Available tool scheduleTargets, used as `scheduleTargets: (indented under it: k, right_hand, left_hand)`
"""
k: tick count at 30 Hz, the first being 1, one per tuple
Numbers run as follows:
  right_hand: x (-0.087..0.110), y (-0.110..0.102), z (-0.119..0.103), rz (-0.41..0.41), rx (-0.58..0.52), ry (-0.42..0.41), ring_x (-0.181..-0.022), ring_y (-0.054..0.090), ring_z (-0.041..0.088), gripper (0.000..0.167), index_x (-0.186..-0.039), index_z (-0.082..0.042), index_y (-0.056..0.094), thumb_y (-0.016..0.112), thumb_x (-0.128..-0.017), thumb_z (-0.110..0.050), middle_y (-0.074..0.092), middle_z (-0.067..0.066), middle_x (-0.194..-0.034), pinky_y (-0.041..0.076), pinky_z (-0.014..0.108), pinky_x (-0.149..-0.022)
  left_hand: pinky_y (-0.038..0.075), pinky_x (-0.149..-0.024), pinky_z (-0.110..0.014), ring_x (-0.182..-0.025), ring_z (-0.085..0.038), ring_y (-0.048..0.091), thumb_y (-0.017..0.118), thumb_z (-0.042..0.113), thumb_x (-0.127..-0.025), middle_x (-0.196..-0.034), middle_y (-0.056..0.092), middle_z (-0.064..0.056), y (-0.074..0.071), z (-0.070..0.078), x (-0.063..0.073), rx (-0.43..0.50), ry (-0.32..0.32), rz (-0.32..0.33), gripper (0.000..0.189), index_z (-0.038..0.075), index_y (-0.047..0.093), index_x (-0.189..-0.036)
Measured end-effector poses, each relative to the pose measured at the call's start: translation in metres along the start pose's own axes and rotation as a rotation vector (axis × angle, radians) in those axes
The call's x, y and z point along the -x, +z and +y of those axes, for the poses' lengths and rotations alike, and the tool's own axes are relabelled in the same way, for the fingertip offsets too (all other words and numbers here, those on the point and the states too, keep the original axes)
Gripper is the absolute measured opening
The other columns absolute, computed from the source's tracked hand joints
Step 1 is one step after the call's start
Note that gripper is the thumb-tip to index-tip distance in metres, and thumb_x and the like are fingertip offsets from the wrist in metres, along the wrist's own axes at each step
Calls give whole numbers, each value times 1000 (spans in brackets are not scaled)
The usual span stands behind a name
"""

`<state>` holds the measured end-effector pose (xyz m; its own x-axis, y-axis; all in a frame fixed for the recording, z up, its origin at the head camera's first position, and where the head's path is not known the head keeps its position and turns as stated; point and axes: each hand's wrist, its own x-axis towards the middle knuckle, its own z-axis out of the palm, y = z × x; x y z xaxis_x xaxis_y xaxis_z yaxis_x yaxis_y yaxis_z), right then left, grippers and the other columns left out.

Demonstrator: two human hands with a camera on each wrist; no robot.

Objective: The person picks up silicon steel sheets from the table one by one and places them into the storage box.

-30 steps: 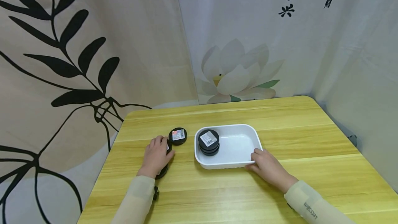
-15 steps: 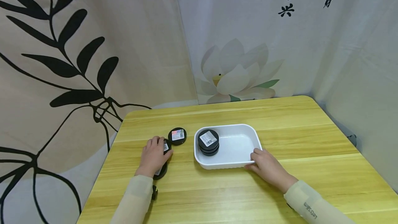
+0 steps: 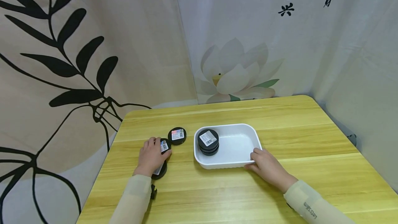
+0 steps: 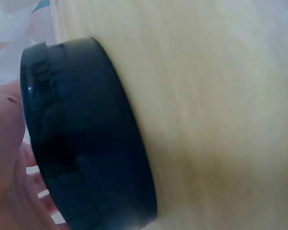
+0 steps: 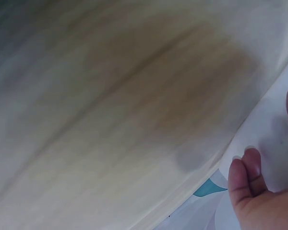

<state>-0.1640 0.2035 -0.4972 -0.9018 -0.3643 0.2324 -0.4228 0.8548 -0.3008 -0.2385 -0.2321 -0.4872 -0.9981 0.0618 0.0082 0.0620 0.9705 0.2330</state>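
Observation:
Several flat round black containers with white labels are in view. My left hand (image 3: 150,156) lies at the left of the middle container (image 3: 166,146), fingers along its far left side and thumb by its near edge. Another container (image 3: 161,171) sits just below that hand, partly hidden by it. In the left wrist view, a black container (image 4: 91,139) stands close before the palm. The far container (image 3: 177,136) rests on the table. With my right hand (image 3: 269,168) I pinch the near right rim of a white tray (image 3: 236,164). A stack of black containers (image 3: 208,141) stands in the tray's left part.
The wooden table (image 3: 217,196) runs back to a curtain (image 3: 149,44) printed with leaves and a lotus. The table's left edge lies beyond my left forearm. A dark small device (image 3: 153,192) shows at my left wrist.
My left hand has drawn slightly left and toward me, uncovering more of the middle container's label. The right hand and tray have stayed put.

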Motion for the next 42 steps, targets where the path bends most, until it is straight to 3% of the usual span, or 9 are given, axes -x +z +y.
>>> scheduleTargets:
  k: [26, 42]
  right_hand:
    - [-1, 0, 0, 15, 3, -7, -70, 41, 10, 31, -75, -17, 58, 83, -81, -35, 46, -10, -76, 44, 29, -65]
    - [1, 1, 1, 11, 4, -5, -71, 41, 10, 31, -75, -18, 57, 82, -82, -35, 45, -10, -76, 43, 29, -67]
  left_hand:
    - [37, -103, -71, -135, -54, 36, 60, 72, -87, -150, 34, -36, -1, -9, -2, 43, -136, -108, 110, -12, 28, -151]
    - [42, -99, -68, -130, -52, 42, 60, 72, -87, -145, 40, -37, 2, -12, 0, 20, -110, -112, 109, -14, 33, -147]
